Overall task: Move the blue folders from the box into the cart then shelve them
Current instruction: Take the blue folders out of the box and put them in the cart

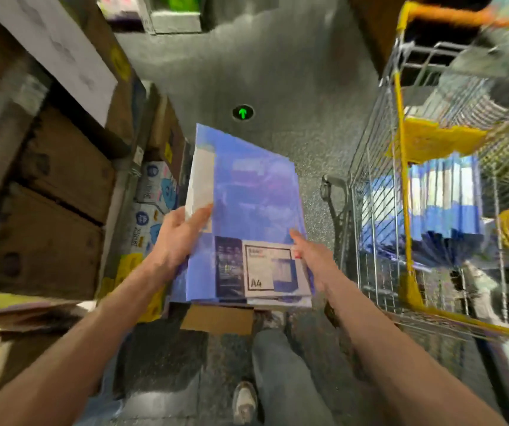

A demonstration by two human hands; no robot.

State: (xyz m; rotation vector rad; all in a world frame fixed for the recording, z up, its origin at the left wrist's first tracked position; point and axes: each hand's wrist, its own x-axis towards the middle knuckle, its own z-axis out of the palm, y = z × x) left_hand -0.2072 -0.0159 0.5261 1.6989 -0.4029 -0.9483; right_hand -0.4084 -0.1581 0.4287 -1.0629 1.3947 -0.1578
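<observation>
Head view — blue folders held over grey floor; boxes left, cart right.

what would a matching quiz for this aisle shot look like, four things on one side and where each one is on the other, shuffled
1 blue folder stack
2 cart
3 green arrow
4 brown cartons

A on the floor ahead
B gripped between left hand and right hand
C wire-sided, on the person's right
D piled on the person's left

Pairs: 1-B, 2-C, 3-A, 4-D
</observation>
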